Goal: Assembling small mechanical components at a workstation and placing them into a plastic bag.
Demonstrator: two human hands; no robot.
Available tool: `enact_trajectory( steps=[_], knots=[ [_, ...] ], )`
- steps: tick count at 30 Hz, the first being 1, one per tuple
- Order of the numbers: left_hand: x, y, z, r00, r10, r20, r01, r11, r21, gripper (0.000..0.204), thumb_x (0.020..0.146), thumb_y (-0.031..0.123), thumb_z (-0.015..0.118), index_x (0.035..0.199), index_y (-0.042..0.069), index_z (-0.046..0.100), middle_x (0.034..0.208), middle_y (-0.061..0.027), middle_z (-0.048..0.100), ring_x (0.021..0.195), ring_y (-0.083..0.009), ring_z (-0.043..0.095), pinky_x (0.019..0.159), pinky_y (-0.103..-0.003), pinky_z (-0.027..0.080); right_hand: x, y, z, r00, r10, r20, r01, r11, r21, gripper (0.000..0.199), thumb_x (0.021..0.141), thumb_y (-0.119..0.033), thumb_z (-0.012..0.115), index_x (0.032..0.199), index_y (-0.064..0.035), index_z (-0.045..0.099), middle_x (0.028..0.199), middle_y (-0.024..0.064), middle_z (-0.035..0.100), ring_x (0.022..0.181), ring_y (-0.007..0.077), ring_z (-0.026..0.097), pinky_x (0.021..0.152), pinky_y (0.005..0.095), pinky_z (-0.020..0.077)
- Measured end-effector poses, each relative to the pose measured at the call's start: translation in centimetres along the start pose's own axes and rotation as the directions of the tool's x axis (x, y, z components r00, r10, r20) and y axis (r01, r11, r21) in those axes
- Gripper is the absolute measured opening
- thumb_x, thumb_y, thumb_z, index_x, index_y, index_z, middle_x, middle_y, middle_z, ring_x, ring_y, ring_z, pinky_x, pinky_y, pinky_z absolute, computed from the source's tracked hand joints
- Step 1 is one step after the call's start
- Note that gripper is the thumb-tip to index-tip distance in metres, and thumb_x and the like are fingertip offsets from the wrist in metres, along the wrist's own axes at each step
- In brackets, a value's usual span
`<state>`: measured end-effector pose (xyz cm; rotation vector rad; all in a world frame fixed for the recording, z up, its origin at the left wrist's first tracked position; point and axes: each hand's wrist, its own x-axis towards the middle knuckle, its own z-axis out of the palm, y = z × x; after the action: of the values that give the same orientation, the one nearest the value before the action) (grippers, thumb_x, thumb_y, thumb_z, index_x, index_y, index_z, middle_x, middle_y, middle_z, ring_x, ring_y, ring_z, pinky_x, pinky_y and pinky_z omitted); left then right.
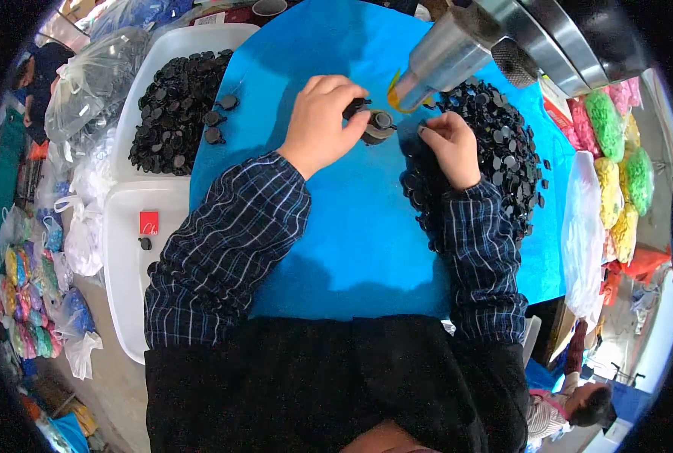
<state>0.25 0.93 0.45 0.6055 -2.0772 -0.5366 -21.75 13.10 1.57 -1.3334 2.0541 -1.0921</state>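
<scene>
My left hand (323, 121) is closed, thumb and fingers around a small black plastic piece (355, 109). Right beside its fingertips stands a small round metal fixture (380, 125) on the blue table cover. My right hand (451, 148) is pinched at the left edge of a pile of small black round pieces (506, 143). Something dark shows at its fingertips, too small to make out. Above and between the hands reaches a metal machine head (457, 53), with a yellow band near its tip.
At the left, a white tray (234, 34) holds many black pieces, and several lie on the blue cover (351, 241) next to it. A second white tray (129, 302) contains a red box (148, 222) and a black piece. Colourful bags (608, 124) line the right; another person (578, 408) is lower right.
</scene>
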Motion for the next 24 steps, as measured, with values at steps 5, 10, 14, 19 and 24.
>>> enact_trajectory(
  steps=[5, 10, 14, 19, 24],
  knots=[
    [0.1, 0.9, 0.6, 0.988, 0.133, 0.072, -0.134, 0.991, 0.005, 0.024, 0.074, 0.02, 0.071, 0.094, 0.007, 0.067, 0.102, -0.0078, 0.061, 0.1, -0.0304, 0.054, 0.086, -0.043, 0.043, -0.1, -1.2, 0.8, 0.987, 0.064, 0.15, -0.15, 0.715, 0.683, 0.011, 0.081, 0.001, 0.063, 0.087, -0.0059, 0.057, 0.096, 0.0051, 0.062, 0.079, 0.0133, 0.06, 0.074, 0.026, 0.0497],
    [0.3, -0.2, 0.2, 0.999, -0.036, 0.018, 0.034, 0.996, 0.079, 0.024, 0.074, 0.021, 0.071, 0.092, 0.006, 0.068, 0.099, -0.0081, 0.062, 0.098, -0.0303, 0.055, 0.083, -0.042, 0.044, 0.1, -1.6, 3.5, 0.96, -0.277, 0.05, 0.216, 0.839, 0.499, 0.016, 0.078, -0.002, 0.07, 0.088, -0.0043, 0.057, 0.088, 0.002, 0.063, 0.077, 0.0097, 0.058, 0.069, 0.0256, 0.0497],
    [0.2, -0.6, 0.2, 1.0, -0.019, -0.01, 0.019, 0.999, 0.031, 0.024, 0.074, 0.021, 0.071, 0.091, 0.005, 0.068, 0.097, -0.0085, 0.063, 0.096, -0.0306, 0.056, 0.083, -0.043, 0.045, 0.0, -1.8, 4.2, 0.988, -0.135, 0.07, 0.11, 0.953, 0.282, 0.019, 0.08, 0.007, 0.064, 0.096, -0.0043, 0.06, 0.098, 0.0016, 0.062, 0.087, 0.0088, 0.055, 0.08, 0.0252, 0.0473],
    [0.0, -0.5, 0.2, 0.999, -0.032, -0.022, 0.033, 0.999, 0.026, 0.023, 0.074, 0.021, 0.071, 0.091, 0.006, 0.068, 0.097, -0.0086, 0.064, 0.096, -0.0306, 0.056, 0.082, -0.043, 0.045, 0.1, -1.9, 1.9, 0.978, -0.202, 0.047, 0.185, 0.952, 0.242, 0.025, 0.078, 0.004, 0.065, 0.102, -0.0027, 0.06, 0.097, 0.0017, 0.062, 0.087, 0.0099, 0.056, 0.08, 0.0254, 0.0466],
    [0.1, -0.6, 0.1, 0.998, -0.055, -0.03, 0.056, 0.998, 0.032, 0.024, 0.073, 0.021, 0.071, 0.092, 0.006, 0.068, 0.098, -0.0086, 0.064, 0.098, -0.0308, 0.056, 0.082, -0.043, 0.045, 0.3, -0.8, 0.3, 0.971, -0.235, 0.037, 0.238, 0.953, -0.189, 0.033, 0.071, -0.001, 0.069, 0.103, -0.0006, 0.06, 0.095, 0.0045, 0.062, 0.087, 0.0143, 0.058, 0.079, 0.0277, 0.0472]
  ],
)
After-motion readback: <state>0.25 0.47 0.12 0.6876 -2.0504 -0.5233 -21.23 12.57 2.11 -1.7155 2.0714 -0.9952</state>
